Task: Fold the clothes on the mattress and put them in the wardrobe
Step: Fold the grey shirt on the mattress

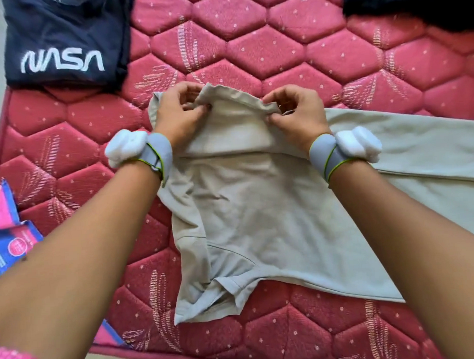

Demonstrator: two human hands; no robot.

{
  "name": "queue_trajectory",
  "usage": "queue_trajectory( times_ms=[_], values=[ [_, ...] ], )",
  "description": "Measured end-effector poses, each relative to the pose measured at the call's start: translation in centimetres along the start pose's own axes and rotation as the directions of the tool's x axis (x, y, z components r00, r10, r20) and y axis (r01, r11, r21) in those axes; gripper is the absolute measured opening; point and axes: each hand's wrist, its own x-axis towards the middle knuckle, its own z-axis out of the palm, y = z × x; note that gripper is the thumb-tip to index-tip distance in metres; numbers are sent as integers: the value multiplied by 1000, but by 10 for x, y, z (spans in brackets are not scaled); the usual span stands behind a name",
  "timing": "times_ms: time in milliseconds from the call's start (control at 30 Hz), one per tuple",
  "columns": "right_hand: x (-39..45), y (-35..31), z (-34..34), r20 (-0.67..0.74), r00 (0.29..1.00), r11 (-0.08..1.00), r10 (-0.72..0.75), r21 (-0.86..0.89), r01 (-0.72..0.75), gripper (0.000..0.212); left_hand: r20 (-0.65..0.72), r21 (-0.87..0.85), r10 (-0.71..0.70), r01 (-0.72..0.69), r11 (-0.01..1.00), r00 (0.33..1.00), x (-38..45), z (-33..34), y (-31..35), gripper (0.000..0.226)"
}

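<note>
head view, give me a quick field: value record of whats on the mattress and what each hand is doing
surface: red quilted mattress
garment in work: beige shirt, spread flat, far edge lifted
left hand: pinches the shirt's far edge
right hand: pinches the same edge
wrists: grey straps with white padding on both
far left: folded navy NASA shirt
far right: dark garment, partly out of frame
near left: blue and pink packet
</note>
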Motion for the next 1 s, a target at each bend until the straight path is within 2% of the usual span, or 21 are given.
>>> queue_trajectory(
  times_ms=[67,100,167,267,400,500,567,633,700,800,867,933,1000],
  values=[
    [-6,5,-1,-34,986,979,-164,-128,158,25,-28,55,89,-87,995,996,-3,-12,-2,33],
    [-9,10,0,-31,979,958,-201,-217,190,24,-39,119,118,-112,986,992,-6,-16,-4,34],
    [-14,20,3,-46,985,928,-168,-345,143,22,-45,278,166,-147,949,985,-12,-21,-10,29],
    [-21,26,8,-68,983,920,-174,-366,137,21,-62,457,280,-222,861,958,-24,-17,-20,27],
    [-29,19,9,-8,959,858,-282,-448,249,31,-76,471,331,-259,843,941,-41,0,-6,36],
    [-28,16,8,-13,974,806,-228,-563,181,50,-33,553,388,-307,774,921,-46,13,-3,44],
    [-25,17,8,-47,985,845,-166,-522,118,47,-37,514,403,-329,793,914,-45,16,-5,30],
    [-21,18,8,-80,985,924,-152,-366,112,29,-100,437,397,-318,841,912,-42,13,-8,22],
    [-21,19,6,-125,978,952,-166,-278,126,19,-135,423,418,-329,844,898,-40,6,-14,17],
    [-29,23,4,-121,974,911,-190,-391,129,17,-11,499,464,-397,770,886,-43,-5,-25,9],
    [-37,24,6,-93,990,857,-103,-514,41,19,96,613,462,-418,670,882,-48,-8,-30,10],
    [-41,18,8,-139,990,870,-31,-491,-42,23,47,695,422,-333,637,905,-50,-9,-29,19],
    [-42,9,13,-246,962,877,-116,-481,-17,29,-86,703,431,-253,665,898,-50,-7,-19,26]
  ],
)
